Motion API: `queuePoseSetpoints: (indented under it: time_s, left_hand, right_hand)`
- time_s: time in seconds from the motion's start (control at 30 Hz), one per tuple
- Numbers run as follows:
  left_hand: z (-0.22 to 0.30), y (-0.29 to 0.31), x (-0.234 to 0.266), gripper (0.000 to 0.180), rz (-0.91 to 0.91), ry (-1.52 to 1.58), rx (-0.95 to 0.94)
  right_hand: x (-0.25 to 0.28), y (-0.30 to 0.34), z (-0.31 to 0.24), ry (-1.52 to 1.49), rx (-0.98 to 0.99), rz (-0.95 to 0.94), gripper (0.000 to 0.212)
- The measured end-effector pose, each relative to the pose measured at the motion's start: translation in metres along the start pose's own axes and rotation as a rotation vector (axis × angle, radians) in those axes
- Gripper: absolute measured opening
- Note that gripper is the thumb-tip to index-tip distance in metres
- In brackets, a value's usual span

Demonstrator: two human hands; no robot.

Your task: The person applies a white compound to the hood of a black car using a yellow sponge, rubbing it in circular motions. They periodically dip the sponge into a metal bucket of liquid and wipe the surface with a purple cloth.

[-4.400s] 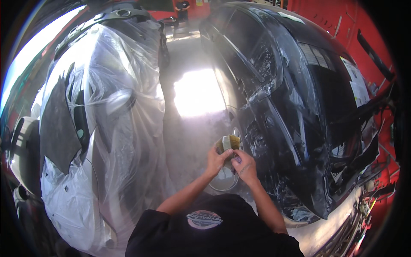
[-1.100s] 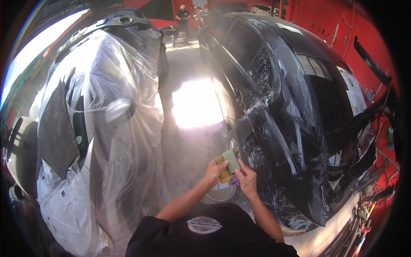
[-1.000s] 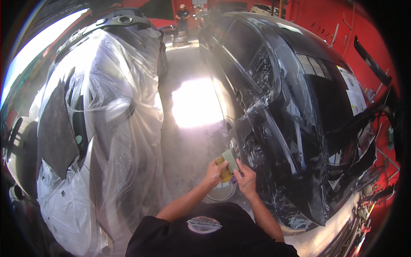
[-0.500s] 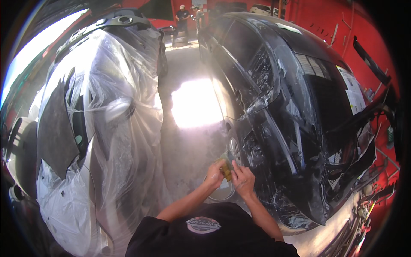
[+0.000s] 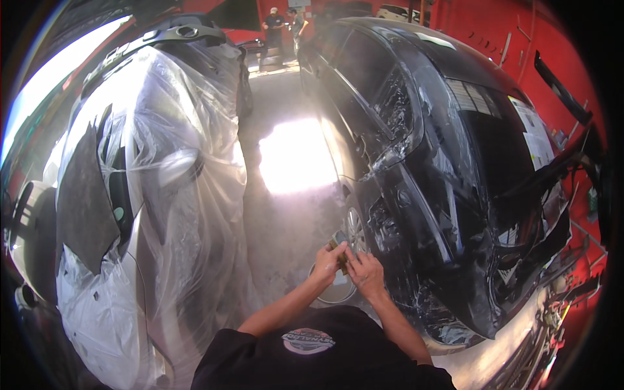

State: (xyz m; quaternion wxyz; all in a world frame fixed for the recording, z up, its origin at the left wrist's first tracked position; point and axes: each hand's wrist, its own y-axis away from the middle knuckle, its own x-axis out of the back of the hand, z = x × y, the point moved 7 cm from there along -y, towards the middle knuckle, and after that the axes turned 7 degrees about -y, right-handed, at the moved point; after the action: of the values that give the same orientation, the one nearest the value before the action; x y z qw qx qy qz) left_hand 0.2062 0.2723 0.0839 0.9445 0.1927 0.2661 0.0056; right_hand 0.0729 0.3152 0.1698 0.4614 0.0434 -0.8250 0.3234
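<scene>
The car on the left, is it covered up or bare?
Covered. Clear plastic sheeting is draped over the car, wrinkled and shiny.

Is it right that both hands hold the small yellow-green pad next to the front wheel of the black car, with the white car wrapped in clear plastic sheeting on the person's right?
Not quite: the head view shows the white car wrapped in clear plastic sheeting on the person's left, not the right. The rest stands: the left hand and the right hand hold the small yellow-green pad next to the front wheel of the black car.
</scene>
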Motion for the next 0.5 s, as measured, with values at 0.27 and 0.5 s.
queuePoseSetpoints:
  time_s: [0.27,0.5]
  left_hand:
    - [0.012,-0.014,0.051,0.036,0.165,-0.092,-0.134]
    - [-0.020,-0.005,0.223,0.029,0.538,-0.438,-0.137]
  right_hand:
    - [0.016,0.008,0.031,-0.381,-0.358,-0.012,0.054]
    - [0.124,-0.020,0.095,-0.237,-0.321,0.342,0.034]
